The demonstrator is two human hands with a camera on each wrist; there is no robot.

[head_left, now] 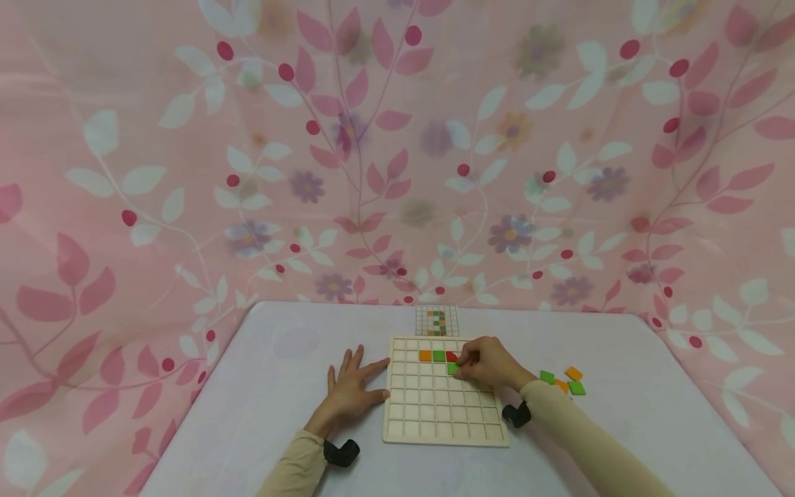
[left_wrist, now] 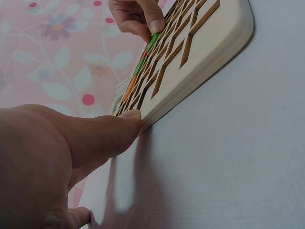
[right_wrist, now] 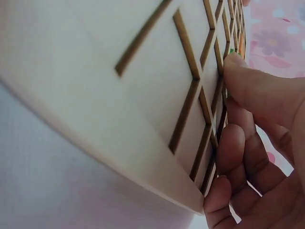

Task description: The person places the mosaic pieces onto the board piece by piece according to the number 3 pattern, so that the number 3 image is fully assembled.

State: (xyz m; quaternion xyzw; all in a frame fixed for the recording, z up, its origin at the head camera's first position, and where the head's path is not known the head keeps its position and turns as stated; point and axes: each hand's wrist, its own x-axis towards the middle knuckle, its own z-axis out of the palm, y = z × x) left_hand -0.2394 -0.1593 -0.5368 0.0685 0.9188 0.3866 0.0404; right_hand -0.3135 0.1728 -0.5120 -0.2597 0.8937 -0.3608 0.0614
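A wooden grid board [head_left: 444, 414] lies flat on the table. Along one of its upper rows sit an orange tile [head_left: 425, 355], a green tile [head_left: 439, 356] and a partly covered red tile [head_left: 451, 357]. Below the red one, my right hand [head_left: 491, 364] pinches another green tile [head_left: 453, 369] at the board; the left wrist view shows the thumb on this tile [left_wrist: 153, 40]. My left hand [head_left: 352, 390] has its fingers spread, with thumb and index finger touching the board's left edge. In the right wrist view, my fingers hide most of the tiles.
Beyond the board lies a small pattern card [head_left: 437, 321] with a printed grid of coloured squares. Several loose tiles, green [head_left: 577, 388] and orange [head_left: 573, 373], lie right of my right wrist. A pink floral cloth [head_left: 397, 172] hangs behind the white table [head_left: 279, 359].
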